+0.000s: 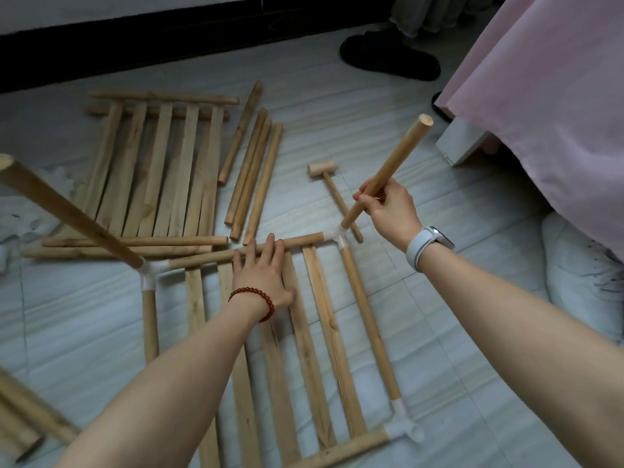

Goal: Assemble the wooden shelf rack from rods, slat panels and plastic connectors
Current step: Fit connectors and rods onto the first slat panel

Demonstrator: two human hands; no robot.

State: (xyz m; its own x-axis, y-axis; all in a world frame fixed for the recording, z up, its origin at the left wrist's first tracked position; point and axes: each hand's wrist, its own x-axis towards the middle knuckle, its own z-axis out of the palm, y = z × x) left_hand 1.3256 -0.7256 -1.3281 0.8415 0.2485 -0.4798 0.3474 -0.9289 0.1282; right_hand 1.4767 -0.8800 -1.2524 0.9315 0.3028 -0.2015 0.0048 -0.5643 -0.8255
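The right hand (pixel 388 206) had its fingers (pixel 366 194) wrapped around a round, smooth pale-wood rod (pixel 388 172), and that rod slanted up out of a white plastic three-way corner connector (pixel 334 238). The left hand (pixel 265 270) lay flat, fingers straight and spread wide, pressing on the slatted wooden shelf panel (pixel 310 332) and its far cross rod (pixel 293 243). That panel lay on the pale, wrinkled floor covering (pixel 439 315), near its middle, flat slats running toward the camera between round side rods. At its left far corner a second white plastic connector (pixel 152 271) carried another long wooden rod (pixel 67 211) rising toward the upper left. A third white connector (pixel 403 425) capped the near right corner. Further back, toward the far left of the floor, lay a second slatted panel (pixel 152 170), rough-grained and unfinished. Just beside it lay a loose bundle of plain round rods (pixel 251 173), lying side by side. A small wooden mallet (pixel 324 172), with a barrel head and a thin handle, lay behind the right hand. A red bead bracelet (pixel 256 300) circled the left wrist, a grey-banded watch (pixel 427 244) the right. A pink cloth (pixel 540 113) draped down along the right edge of the floor, and a dark slipper (pixel 388 59) stood at the far edge.
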